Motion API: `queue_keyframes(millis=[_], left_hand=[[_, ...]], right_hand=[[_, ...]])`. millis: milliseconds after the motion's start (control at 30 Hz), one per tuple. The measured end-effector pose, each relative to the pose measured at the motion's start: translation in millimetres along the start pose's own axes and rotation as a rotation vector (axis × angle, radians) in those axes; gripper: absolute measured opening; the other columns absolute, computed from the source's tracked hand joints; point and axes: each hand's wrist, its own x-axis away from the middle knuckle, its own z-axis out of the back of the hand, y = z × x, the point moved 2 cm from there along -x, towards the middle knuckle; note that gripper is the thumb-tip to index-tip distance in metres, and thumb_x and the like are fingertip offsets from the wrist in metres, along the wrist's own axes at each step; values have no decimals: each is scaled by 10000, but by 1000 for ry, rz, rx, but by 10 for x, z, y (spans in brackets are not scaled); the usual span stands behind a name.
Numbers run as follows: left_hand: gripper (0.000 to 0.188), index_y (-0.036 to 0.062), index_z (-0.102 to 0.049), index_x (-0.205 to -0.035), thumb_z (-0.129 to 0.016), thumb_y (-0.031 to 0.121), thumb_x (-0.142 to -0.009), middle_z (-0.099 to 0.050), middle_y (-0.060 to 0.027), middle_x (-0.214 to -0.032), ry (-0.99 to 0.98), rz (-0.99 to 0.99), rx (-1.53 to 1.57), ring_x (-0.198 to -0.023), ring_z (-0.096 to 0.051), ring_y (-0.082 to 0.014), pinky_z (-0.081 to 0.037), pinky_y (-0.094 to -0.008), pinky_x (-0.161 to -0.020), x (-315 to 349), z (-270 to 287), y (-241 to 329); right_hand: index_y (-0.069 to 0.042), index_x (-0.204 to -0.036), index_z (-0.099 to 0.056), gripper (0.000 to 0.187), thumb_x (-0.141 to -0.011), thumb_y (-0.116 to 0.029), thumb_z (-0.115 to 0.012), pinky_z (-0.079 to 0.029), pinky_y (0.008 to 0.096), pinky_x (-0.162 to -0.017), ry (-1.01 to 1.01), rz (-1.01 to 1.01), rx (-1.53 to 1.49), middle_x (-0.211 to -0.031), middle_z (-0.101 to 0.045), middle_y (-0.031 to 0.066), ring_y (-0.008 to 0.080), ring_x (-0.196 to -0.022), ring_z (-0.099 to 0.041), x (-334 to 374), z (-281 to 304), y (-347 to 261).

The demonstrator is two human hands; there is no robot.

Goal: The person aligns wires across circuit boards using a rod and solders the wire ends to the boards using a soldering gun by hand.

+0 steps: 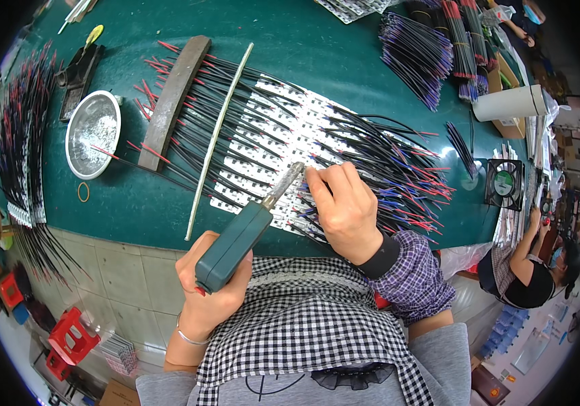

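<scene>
From the head view, I see my left hand point(214, 281) wrapped around a green soldering gun point(235, 245), its metal tip over the white circuit boards point(298, 125) by the desk's point(161, 223) near edge, mid-length. My right hand point(347, 211) has its fingers curled in just beside that tip; I cannot tell whether they pinch a wire. A dark bar point(176, 101) lies across the black wires point(229, 91); a metal bowl point(73, 135) sits toward the desk's left end.

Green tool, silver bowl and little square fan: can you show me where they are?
Green tool point(235, 243), head view: middle of its body.
Silver bowl point(87, 106), head view: bare inner wall.
Little square fan point(504, 181), head view: round centre.
</scene>
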Motion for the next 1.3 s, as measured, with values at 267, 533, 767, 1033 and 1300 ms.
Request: queue_keyframes(millis=[267,533,767,1033,1300], left_hand=[[140,-36,-701,-831,-743,-101,-714,-653,-107,-779,13,18,40,-648,-629,-215,-483,-301,-564,29,16,-12],[124,-33,-701,-841,-746,-92,-742,-647,-96,-776,-19,89,39,-631,-617,-198,-472,-298,-565,24,37,11],[120,-32,-701,-837,-749,-87,-742,-637,-94,-761,-14,67,59,-602,-597,-192,-453,-298,-539,9,42,20],[113,-36,-697,-834,-750,-79,-743,-622,-88,-745,10,24,53,-585,-583,-189,-446,-301,-522,-10,19,3],[96,-40,-677,-814,-737,-84,-753,-605,-85,-733,-9,69,67,-579,-571,-174,-430,-296,-516,-13,-1,-23]], right_hand=[[47,-1005,-683,299,-726,-59,-660,-486,305,-581,6,5,4,-830,-518,75,216,-783,-562,-2,0,3],[33,-986,-687,274,-728,-56,-661,-486,305,-584,14,-12,-20,-837,-526,73,219,-787,-566,-8,-1,10],[37,-988,-687,277,-729,-55,-660,-485,308,-585,13,-7,-7,-835,-527,75,224,-789,-568,-2,0,-9],[52,-992,-687,291,-728,-65,-651,-475,304,-575,5,-5,6,-831,-525,74,219,-788,-566,2,-10,-14],[33,-1052,-705,341,-714,-12,-682,-493,311,-600,-15,-48,-7,-879,-591,66,218,-773,-577,-2,19,-33]])
